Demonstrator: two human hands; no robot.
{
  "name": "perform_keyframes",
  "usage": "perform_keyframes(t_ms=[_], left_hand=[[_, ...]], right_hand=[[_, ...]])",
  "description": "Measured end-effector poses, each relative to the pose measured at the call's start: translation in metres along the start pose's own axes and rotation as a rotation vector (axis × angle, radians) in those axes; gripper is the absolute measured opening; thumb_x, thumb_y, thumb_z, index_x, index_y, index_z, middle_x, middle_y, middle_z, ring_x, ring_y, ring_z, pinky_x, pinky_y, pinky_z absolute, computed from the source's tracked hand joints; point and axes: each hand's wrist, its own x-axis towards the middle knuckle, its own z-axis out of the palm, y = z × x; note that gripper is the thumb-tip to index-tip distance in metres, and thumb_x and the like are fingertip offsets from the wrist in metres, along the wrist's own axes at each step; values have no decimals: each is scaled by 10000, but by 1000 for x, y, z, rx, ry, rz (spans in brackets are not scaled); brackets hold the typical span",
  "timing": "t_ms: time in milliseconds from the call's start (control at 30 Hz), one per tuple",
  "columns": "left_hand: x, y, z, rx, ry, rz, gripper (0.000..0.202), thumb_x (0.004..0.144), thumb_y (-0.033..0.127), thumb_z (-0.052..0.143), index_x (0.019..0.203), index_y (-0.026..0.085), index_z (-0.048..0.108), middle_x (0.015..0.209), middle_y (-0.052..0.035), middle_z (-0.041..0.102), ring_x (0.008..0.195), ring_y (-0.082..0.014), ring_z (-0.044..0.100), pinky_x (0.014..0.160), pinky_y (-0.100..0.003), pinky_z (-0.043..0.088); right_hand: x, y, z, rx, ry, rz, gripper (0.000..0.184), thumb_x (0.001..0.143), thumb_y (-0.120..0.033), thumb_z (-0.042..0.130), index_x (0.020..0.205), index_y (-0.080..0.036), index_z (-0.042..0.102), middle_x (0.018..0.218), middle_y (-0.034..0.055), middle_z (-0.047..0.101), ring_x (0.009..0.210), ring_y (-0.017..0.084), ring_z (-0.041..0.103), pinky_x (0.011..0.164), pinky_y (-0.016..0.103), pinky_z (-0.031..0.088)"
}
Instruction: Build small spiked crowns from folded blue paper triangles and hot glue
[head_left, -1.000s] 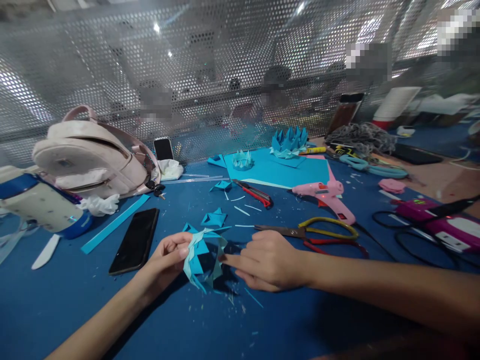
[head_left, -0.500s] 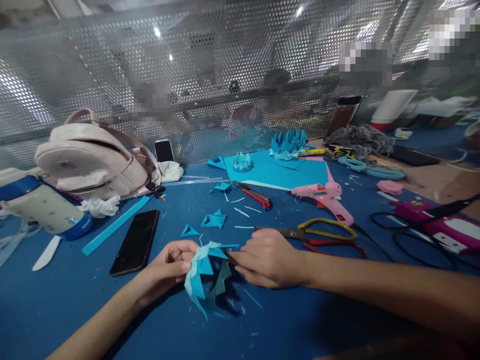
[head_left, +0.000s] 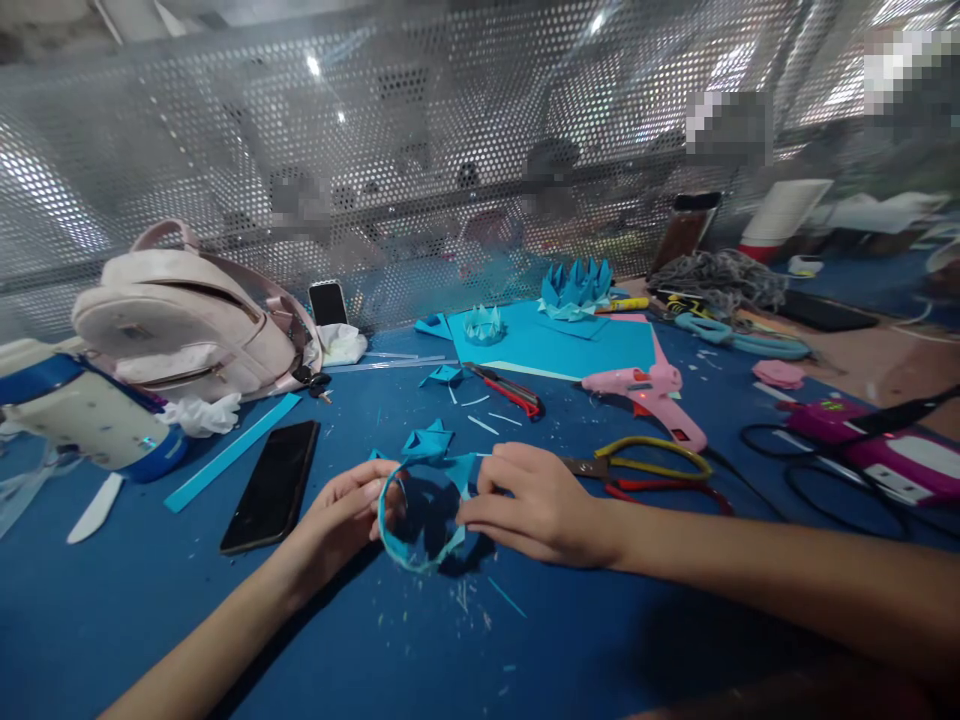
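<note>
Both of my hands hold a ring of folded blue paper (head_left: pixel 420 545) just above the blue table (head_left: pixel 360 640). My left hand (head_left: pixel 341 520) pinches the ring's left side with its fingers closed. At the ring's right side, my right hand (head_left: pixel 536 500) grips the paper between thumb and fingers. The ring stands open, with pointed folds along its rim. A loose folded blue piece (head_left: pixel 427 442) lies just behind it.
A black phone (head_left: pixel 271 484) lies left of my hands. Scissors (head_left: pixel 637 468), a pink glue gun (head_left: pixel 651 392) and a red cutter (head_left: pixel 510 388) lie to the right and behind. A pink backpack (head_left: pixel 180 315), a bottle (head_left: pixel 86 415), finished paper crowns (head_left: pixel 577 285) and a mesh screen (head_left: pixel 450 150) stand farther back.
The crumpled chain of folded paper has been spread into an open ring. My right hand moved up from its side to grip its right edge; both hands shifted slightly away from me.
</note>
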Motion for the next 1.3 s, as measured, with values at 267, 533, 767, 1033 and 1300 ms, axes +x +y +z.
perform_keyframes(t_ms=[267,533,767,1033,1300], left_hand=[[-6,10,6,790,215,282,282,970,430,500,1093,235,663,1100,-46,630,1012,-205,551,860,-277,425],[-10,2,-1,788,-104,293,835,765,680,639,1475,342,357,1539,-51,398,1431,-330,312,1186,-439,236],[-11,-2,3,1017,-71,205,924,754,441,787,1499,423,241,1574,-28,343,1431,-307,344,1176,-470,297],[-12,-7,6,1117,-60,269,912,797,344,758,1519,373,202,1486,-101,430,1368,-308,423,1135,-501,346],[-9,23,-9,1059,-31,394,832,842,527,658,1528,338,227,1455,-107,467,1336,-332,434,1142,-504,290]], right_hand=[[-1,-3,0,11,-89,-163,194,975,-234,475,880,-173,632,801,30,552,677,171,357,621,322,267],[0,1,2,53,-253,-57,142,936,-219,491,885,-162,611,900,65,571,737,182,393,663,328,286],[2,0,3,116,-281,-22,145,883,-179,484,847,-157,623,875,59,565,735,173,404,654,319,295],[0,1,4,140,-260,-44,139,861,-170,492,804,-169,619,828,42,556,725,169,409,646,321,289],[6,-3,-10,64,-68,-154,212,933,-262,451,855,-170,625,745,29,574,666,172,407,602,326,271]])
